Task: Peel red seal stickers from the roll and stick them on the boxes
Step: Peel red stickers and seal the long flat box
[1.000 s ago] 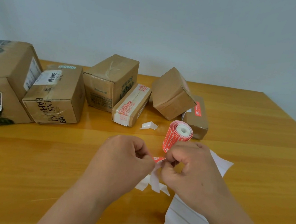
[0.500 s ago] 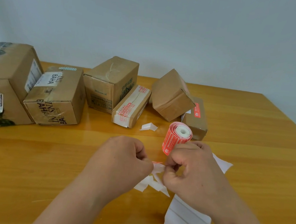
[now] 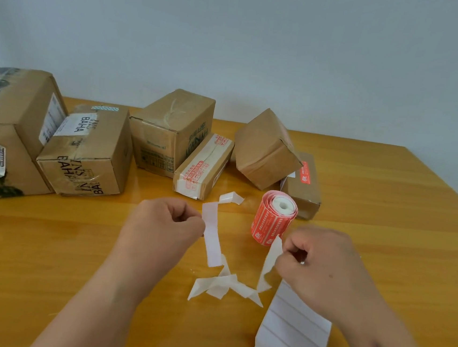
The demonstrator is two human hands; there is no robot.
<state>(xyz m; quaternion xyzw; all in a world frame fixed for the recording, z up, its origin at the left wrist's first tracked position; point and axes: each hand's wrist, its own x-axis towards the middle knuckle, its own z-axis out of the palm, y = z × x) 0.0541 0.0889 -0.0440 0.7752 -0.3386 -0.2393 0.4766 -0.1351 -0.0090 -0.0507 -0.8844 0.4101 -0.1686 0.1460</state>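
Nearest the viewer, at the lower right of the frame, a white backing sheet [image 3: 293, 330] with empty sticker rows lies flat on the wooden table [image 3: 46, 253]. Just left of it sits a crumpled scrap of backing paper [image 3: 222, 284].

Above these, two bare hands hover at mid frame, apart from each other. The left hand [image 3: 163, 228] has its fingers curled and pinches a white strip [image 3: 212, 233] that hangs down toward the scraps. The right hand [image 3: 322, 263] also has curled fingers and pinches a second white strip [image 3: 271, 258] that trails down to the table. The red face of a sticker cannot be seen on either strip.

Between and just beyond the hands, the roll of red seal stickers [image 3: 273, 219] stands on end on the table, its white core facing up. A small folded paper scrap [image 3: 231, 197] lies to its left.

Farther back, a row of cardboard boxes [image 3: 84, 153] spans the left and centre of the frame, near the pale wall. A long narrow box [image 3: 203, 165] at the centre carries red-printed tape. A tilted box [image 3: 266, 151] leans on a low box [image 3: 305, 180] that bears a red seal sticker [image 3: 305, 173].
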